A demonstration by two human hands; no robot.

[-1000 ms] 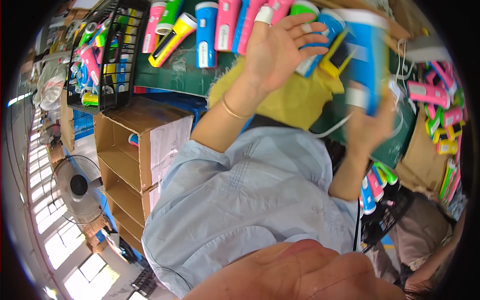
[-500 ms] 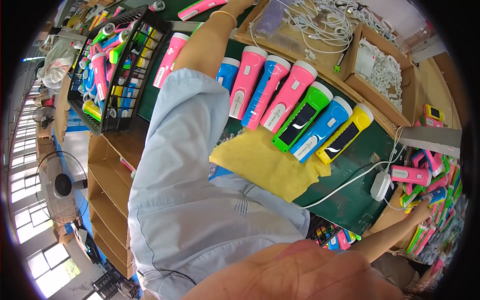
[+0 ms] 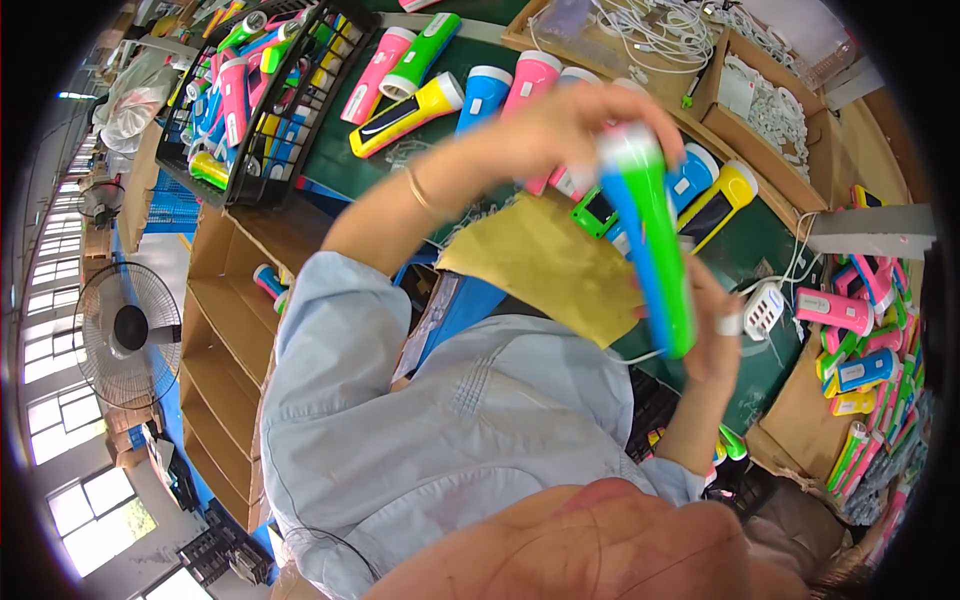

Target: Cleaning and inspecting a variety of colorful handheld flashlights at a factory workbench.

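In front of my chest is a flashlight (image 3: 655,255), blue on one side and green on the other, with a white head; it is smeared by motion. My left hand (image 3: 590,125), with a band at the wrist, comes over from the left and is closed round its head end. My right hand (image 3: 708,325) is closed at its lower part, fingers partly hidden behind it; a white band shows on one finger. Behind them lies a row of flashlights, among them a blue one (image 3: 484,98), a yellow one (image 3: 726,205) and a pink one (image 3: 528,85), partly covered by my hands.
A yellow cloth (image 3: 540,265) lies at the green table's near edge. At far left stands a black basket (image 3: 265,130) of flashlights. White cables (image 3: 655,35) and a cardboard box (image 3: 815,150) of small white parts are at the back. On the right are a white charger (image 3: 763,310) and heaped flashlights (image 3: 865,370).
My left hand has drawn back from the far edge, and my right hand has come in from the heap at right. Both now hold the blue-and-green flashlight. My view has shifted slightly.
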